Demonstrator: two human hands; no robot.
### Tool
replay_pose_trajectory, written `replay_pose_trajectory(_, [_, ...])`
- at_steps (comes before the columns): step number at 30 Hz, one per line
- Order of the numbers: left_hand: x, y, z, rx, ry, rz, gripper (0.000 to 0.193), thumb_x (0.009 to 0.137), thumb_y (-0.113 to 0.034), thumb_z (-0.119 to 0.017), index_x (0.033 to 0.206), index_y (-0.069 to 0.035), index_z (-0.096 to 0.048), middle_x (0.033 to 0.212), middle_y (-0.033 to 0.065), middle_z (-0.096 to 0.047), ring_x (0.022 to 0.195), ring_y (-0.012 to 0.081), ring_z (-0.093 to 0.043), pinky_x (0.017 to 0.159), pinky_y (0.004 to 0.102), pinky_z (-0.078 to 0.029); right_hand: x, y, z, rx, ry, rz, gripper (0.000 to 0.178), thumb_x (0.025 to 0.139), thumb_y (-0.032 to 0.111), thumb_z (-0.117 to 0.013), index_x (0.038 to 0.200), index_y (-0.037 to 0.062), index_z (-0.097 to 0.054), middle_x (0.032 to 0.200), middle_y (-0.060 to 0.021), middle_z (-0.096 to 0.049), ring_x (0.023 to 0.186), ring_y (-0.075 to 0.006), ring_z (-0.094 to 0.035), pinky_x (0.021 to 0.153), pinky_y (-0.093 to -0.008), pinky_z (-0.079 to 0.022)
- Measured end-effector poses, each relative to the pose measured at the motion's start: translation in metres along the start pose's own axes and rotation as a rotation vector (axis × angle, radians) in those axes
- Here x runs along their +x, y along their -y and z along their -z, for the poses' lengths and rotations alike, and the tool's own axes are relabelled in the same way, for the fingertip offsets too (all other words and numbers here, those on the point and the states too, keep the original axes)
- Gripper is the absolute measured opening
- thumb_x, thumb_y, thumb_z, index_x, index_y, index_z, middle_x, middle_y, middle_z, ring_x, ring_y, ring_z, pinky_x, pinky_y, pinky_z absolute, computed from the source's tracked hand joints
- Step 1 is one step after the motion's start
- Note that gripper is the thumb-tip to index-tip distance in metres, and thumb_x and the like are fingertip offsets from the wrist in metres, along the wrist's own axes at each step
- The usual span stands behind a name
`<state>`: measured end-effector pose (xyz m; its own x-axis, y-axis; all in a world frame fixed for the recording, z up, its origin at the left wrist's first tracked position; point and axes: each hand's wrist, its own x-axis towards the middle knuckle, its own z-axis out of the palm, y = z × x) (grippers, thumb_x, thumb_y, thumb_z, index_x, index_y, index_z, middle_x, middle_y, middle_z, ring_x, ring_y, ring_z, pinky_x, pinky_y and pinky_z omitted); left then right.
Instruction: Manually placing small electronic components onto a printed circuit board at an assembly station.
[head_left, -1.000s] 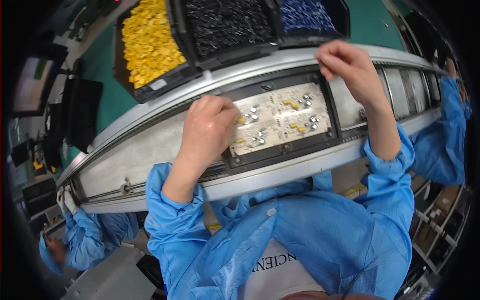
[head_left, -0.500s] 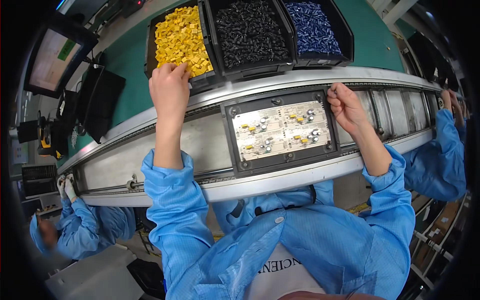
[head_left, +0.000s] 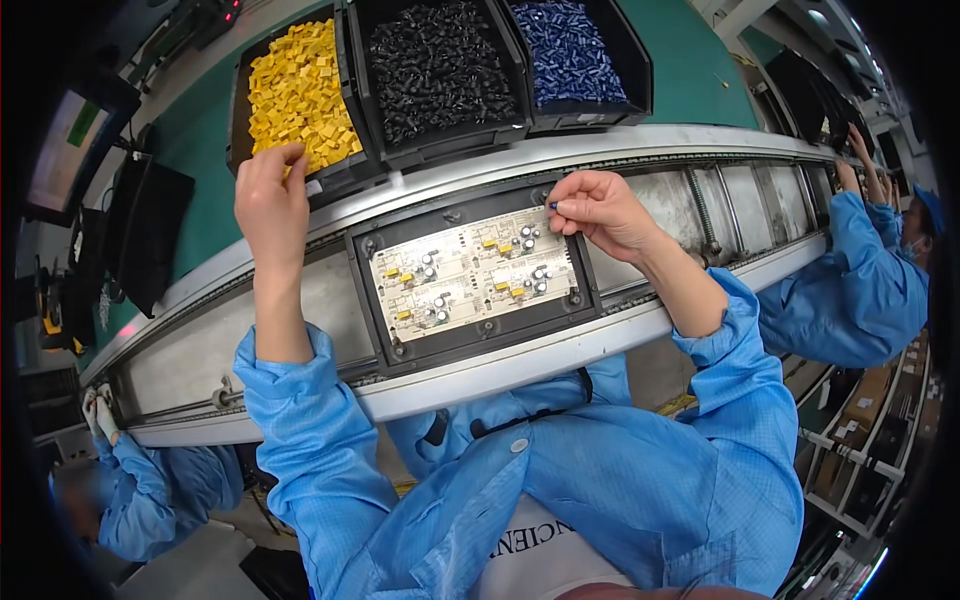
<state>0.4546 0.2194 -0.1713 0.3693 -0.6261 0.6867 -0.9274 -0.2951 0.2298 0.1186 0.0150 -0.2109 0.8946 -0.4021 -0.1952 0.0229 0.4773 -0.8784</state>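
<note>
My right hand (head_left: 604, 214) pinches a small dark blue component (head_left: 554, 206) between thumb and fingertips. It hovers at the upper right corner of a pale circuit board (head_left: 458, 300), which lies in a black frame (head_left: 462, 352). Small yellow blocks and round capacitors stand on the board in several groups. At the front edge of the bin of yellow block parts (head_left: 306, 92) is my left hand (head_left: 270, 195), its fingers curled together. Whatever those fingers may hold is hidden.
Beside the yellow parts stand a bin of black parts (head_left: 440, 80) and a bin of blue parts (head_left: 570, 55). The frame rests on a metal-railed conveyor (head_left: 560, 352). Co-workers in blue sit at the left (head_left: 150, 490) and right (head_left: 830, 280). A monitor (head_left: 80, 140) stands far left.
My right hand has moved from the frame's right edge over the board's upper right corner, and the blue component now shows. My left hand stays by the yellow bin. The whole view has shifted.
</note>
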Motion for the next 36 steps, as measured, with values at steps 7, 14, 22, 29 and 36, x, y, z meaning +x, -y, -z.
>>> replay_pose_trajectory(7, [-0.021,-0.038,0.047,-0.243,-0.020,-0.027,0.018,0.087,-0.001,-0.068,0.104,-0.006,-0.073,0.090,0.0085,-0.062,0.086,0.0257,-0.058,0.077,0.0334,-0.048,-0.001,0.016,-0.040,-0.144,0.037,-0.034,0.009,0.093,0.001,-0.065,0.102,-0.0027,-0.065,0.087,-0.0113,-0.071,0.076,-0.0130,-0.071,0.067,-0.0220,-0.058])
replay_pose_trajectory(14, [-0.041,-0.040,0.039,-0.298,-0.001,0.037,0.013,0.085,-0.002,-0.070,0.098,-0.004,-0.073,0.087,0.0090,-0.064,0.083,0.0263,-0.059,0.073,0.0349,-0.048,0.018,0.023,-0.095,-0.505,0.124,-0.199,0.010,0.091,-0.004,-0.064,0.101,-0.0031,-0.066,0.086,-0.0065,-0.071,0.076,-0.0106,-0.070,0.069,-0.0211,-0.057])
replay_pose_trajectory(22, [-0.049,-0.041,0.037,-0.281,0.008,-0.058,0.017,0.080,-0.001,-0.071,0.097,-0.006,-0.072,0.087,0.0060,-0.064,0.082,0.0262,-0.058,0.072,0.0364,-0.047,0.031,0.000,-0.122,-1.291,0.182,0.137,0.011,0.087,0.002,-0.069,0.098,0.0003,-0.069,0.085,-0.0107,-0.070,0.073,-0.0204,-0.069,0.066,-0.0303,-0.053])
replay_pose_trajectory(29, [-0.050,-0.039,0.038,-0.278,0.014,-0.056,0.019,0.079,-0.001,-0.071,0.097,-0.006,-0.071,0.087,0.0055,-0.064,0.083,0.0257,-0.058,0.073,0.0368,-0.047,0.036,-0.014,-0.125,-1.479,0.107,0.408,0.009,0.085,0.005,-0.070,0.094,0.0036,-0.069,0.089,-0.0115,-0.065,0.080,-0.0320,-0.066,0.067,-0.0383,-0.053])
replay_pose_trajectory(36, [-0.053,-0.038,0.040,-0.280,0.015,-0.080,0.021,0.077,0.000,-0.073,0.097,-0.006,-0.071,0.087,0.0051,-0.064,0.084,0.0257,-0.058,0.073,0.0368,-0.047,0.034,-0.014,-0.131,-1.567,0.110,0.404,0.008,0.086,0.006,-0.070,0.093,0.0041,-0.068,0.090,-0.0107,-0.066,0.080,-0.0325,-0.067,0.066,-0.0392,-0.054])
